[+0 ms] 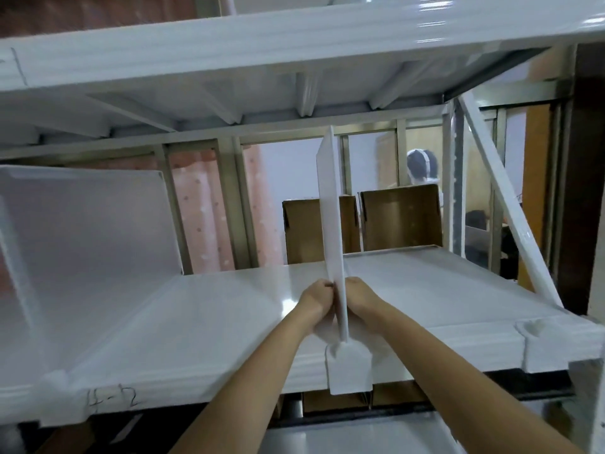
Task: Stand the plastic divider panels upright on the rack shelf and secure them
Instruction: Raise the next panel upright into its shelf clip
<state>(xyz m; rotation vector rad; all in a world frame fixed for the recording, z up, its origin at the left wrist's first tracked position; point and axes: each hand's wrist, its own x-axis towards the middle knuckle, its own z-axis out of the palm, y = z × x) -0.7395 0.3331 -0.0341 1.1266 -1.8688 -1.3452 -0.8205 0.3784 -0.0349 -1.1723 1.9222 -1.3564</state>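
Note:
A white plastic divider panel (pixel 331 217) stands upright, edge-on to me, on the white rack shelf (pixel 203 319). Its lower front tab (pixel 348 371) hangs over the shelf's front lip. My left hand (pixel 317 299) presses against the panel's left face near its bottom front edge, fingers curled at the edge. My right hand (pixel 358 294) holds the panel's right face at the same height. A second translucent white panel (pixel 82 244) stands upright at the far left of the shelf.
The upper shelf (pixel 294 47) hangs close overhead. A diagonal white brace (pixel 504 204) crosses the right side. Two cardboard boxes (pixel 401 217) stand behind the shelf. A white clip (pixel 537 329) sits on the front lip at right. A person stands far behind.

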